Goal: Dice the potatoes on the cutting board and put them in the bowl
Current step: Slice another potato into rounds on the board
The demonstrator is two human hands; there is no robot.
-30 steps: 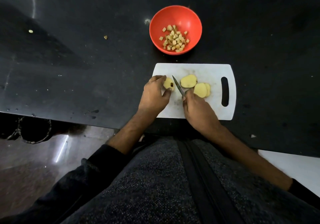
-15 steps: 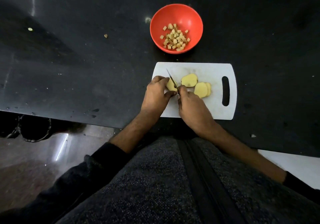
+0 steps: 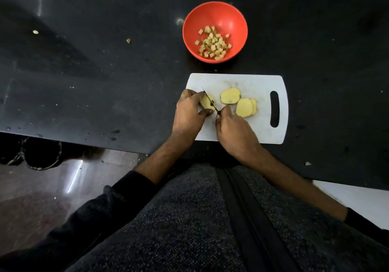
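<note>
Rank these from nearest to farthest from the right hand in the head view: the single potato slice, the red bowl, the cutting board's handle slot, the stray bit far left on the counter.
From the right hand:
1. Single potato slice, just beyond the hand on the board.
2. Handle slot, at the board's right end.
3. Red bowl, behind the board.
4. Stray bit, far left on the counter.

A person is standing at a black counter (image 3: 105, 82). The left hand (image 3: 188, 112) is holding a piece of potato (image 3: 205, 103) on the white cutting board (image 3: 261, 128). The right hand (image 3: 233, 128) is gripping a small knife (image 3: 209, 100), and the blade seems to be lying across that piece. More potato slices (image 3: 237, 102) are lying just beside it. Little potato cubes (image 3: 212, 44) are sitting in the red bowl (image 3: 231, 17) behind the board.
</note>
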